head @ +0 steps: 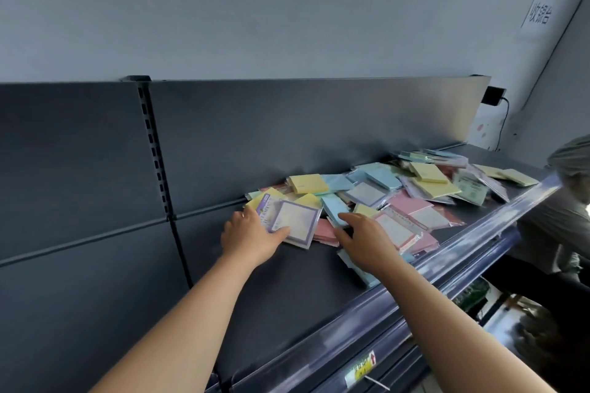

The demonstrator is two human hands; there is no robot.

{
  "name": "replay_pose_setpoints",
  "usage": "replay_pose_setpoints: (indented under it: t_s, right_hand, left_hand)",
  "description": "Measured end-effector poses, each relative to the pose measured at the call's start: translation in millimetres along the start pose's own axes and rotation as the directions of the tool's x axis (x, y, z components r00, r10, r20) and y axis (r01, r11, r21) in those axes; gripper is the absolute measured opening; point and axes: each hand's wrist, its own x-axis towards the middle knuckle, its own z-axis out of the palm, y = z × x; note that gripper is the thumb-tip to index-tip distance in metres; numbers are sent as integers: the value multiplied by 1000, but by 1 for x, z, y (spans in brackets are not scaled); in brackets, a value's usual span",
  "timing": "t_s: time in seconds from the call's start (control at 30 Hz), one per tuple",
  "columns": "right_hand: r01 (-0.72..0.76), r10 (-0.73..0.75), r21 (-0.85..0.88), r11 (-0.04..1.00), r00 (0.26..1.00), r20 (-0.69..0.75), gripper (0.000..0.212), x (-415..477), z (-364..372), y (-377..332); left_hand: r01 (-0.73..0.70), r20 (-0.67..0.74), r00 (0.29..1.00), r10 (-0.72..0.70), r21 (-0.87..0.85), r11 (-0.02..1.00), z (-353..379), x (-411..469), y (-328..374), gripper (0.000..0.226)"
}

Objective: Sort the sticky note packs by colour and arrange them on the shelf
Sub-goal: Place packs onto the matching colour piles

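A jumbled heap of sticky note packs (399, 191) in yellow, blue, pink, purple and green lies on the dark shelf (287, 290), from its middle to its right end. My left hand (250, 233) grips a purple-bordered pack (295, 222) at the heap's left edge, thumb on top of it. My right hand (364, 244) reaches over the near packs, its fingers at a light blue pack (335, 209) and pink packs (325, 230); whether it holds one is hidden.
The shelf's left half is bare dark metal, with a slotted upright (156, 150) in the back panel. A price rail (415, 290) with a yellow label (364, 367) runs along the front edge. Another person (568, 188) stands at the right end.
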Motion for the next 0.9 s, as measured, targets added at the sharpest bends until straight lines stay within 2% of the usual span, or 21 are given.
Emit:
replay_pose_setpoints:
  t_s: [0.13,0.2,0.27,0.33,0.43,0.5,0.6,0.7,0.8,0.9]
  right_hand:
    - [27,-25,-27,999,998,55,43,31,-9,13]
    - [35,-30,-41,999,993,113,45,44,-10,18]
    - [55,-48,-40,998,986,160,46,55,-8,22]
    - [82,-75,-34,996,980,185,48,62,-5,25]
    - [150,-146,-16,989,975,166,49,68,-2,26]
    - [224,-222,4,975,963,152,51,71,-2,23]
    - [324,-318,-5,946,930,185,53,77,0,16]
    - [380,-362,-22,925,896,256,54,90,2,7]
    - [414,-376,-42,909,860,344,58,101,4,2]
    - [404,-360,-38,914,852,380,61,109,6,3]
  left_hand:
    - [81,8,997,-82,44,996,11,15,17,112]
    - [123,2,992,-124,73,990,14,18,21,118]
    - [168,-7,986,-168,58,984,14,19,19,115]
    - [194,-5,981,-194,9,981,11,19,14,104]
    - [221,6,975,-222,-125,967,2,13,4,84]
    - [248,3,968,-250,-149,957,-5,12,-8,83]
    - [285,62,958,-280,-104,953,-19,8,-25,90]
    - [324,103,941,-324,16,946,-30,4,-30,102]
    - [293,21,954,-298,135,947,-30,9,-22,101]
    - [183,-58,983,-177,118,976,-20,26,-8,85]
